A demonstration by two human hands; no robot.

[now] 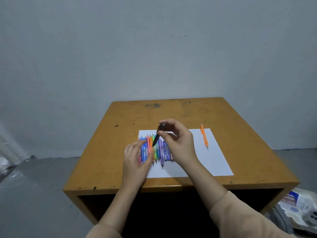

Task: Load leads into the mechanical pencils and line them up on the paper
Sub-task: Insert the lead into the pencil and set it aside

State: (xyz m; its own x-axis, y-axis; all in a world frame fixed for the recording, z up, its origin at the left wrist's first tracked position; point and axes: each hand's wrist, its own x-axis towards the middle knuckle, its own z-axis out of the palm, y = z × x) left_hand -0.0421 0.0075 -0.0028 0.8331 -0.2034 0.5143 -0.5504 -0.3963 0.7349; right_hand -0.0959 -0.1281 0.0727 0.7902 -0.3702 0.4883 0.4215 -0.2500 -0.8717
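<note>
While it awaits lead, black pencil (155,140): pinched, tilted over the paper (214,160), in the right hand (178,141).
Left hand (136,157): spread loosely over the pencil row (155,152).
Orange pencil (204,137): set apart, likely loaded.

Plain bare room, makeshift study corner; home or office, cannot tell. Grey painted wall (154,48), specked and scuffed, beyond fingertips of right hand (180,141), which pinches black pencil (156,138). Bare grey floor (42,177) left of fingers of left hand (135,160). Under fingers: small worn wooden table (240,152), dark stains, white paper (214,160), row of coloured pencils (156,152), lead case (166,151). Far right of fingers, low on floor: heap of boxes and papers (300,203).
</note>
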